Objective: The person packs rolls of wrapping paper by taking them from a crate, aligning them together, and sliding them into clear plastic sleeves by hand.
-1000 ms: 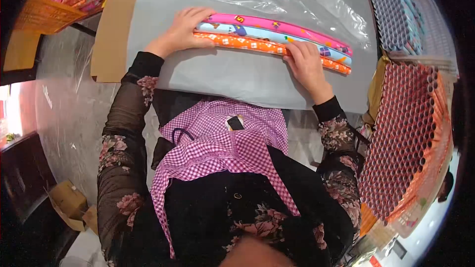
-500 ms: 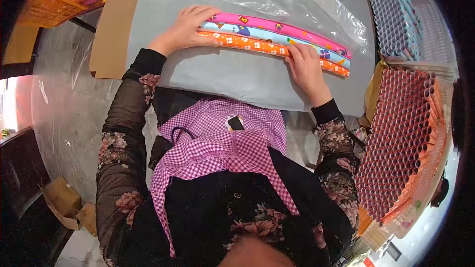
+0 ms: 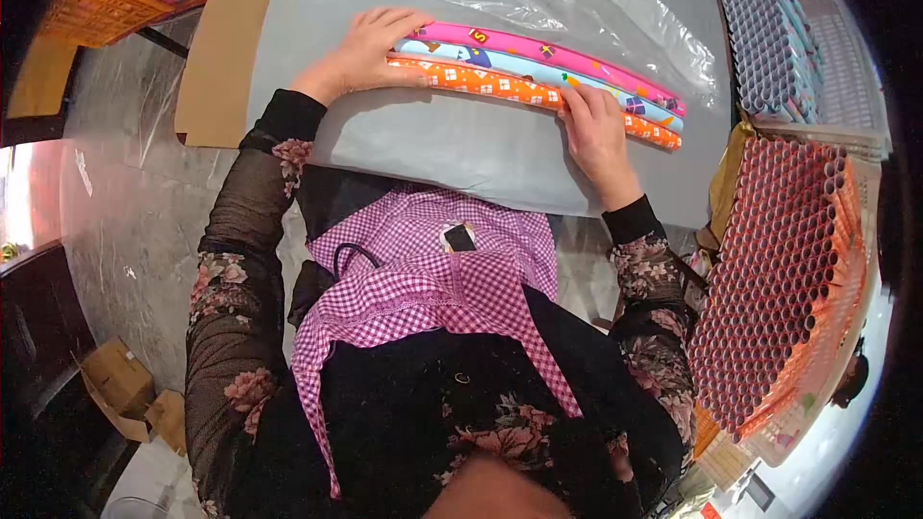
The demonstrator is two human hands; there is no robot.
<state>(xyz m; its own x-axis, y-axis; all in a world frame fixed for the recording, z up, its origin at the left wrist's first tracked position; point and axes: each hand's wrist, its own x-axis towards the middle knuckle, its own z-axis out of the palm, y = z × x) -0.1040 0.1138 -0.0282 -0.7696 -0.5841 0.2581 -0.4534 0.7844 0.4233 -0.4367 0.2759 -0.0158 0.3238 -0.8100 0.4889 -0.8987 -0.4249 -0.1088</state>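
Note:
Three long, thin rolls of patterned wrapping paper lie side by side on the grey table surface: a pink roll (image 3: 579,62) farthest from me, a light blue roll (image 3: 534,68) in the middle and an orange roll (image 3: 495,85) nearest. My left hand (image 3: 370,50) spans their left ends, fingers over the pink one and thumb along the orange one. Toward the right end, my right hand (image 3: 598,131) grips the orange roll, its fingertips reaching the blue one. Part of the fingers' undersides is hidden.
Clear plastic film (image 3: 596,0) lies across the far side of the table (image 3: 423,139). Cardboard (image 3: 219,77) borders its left edge. On the right stand a crate of orange rolls (image 3: 769,279) and a stack of blue rolls (image 3: 760,34). An orange crate (image 3: 106,10) holds more rolls at upper left.
Hands and rolls keep almost the same places, with only a very slight shift in the view. The hold on the rolls looks unchanged.

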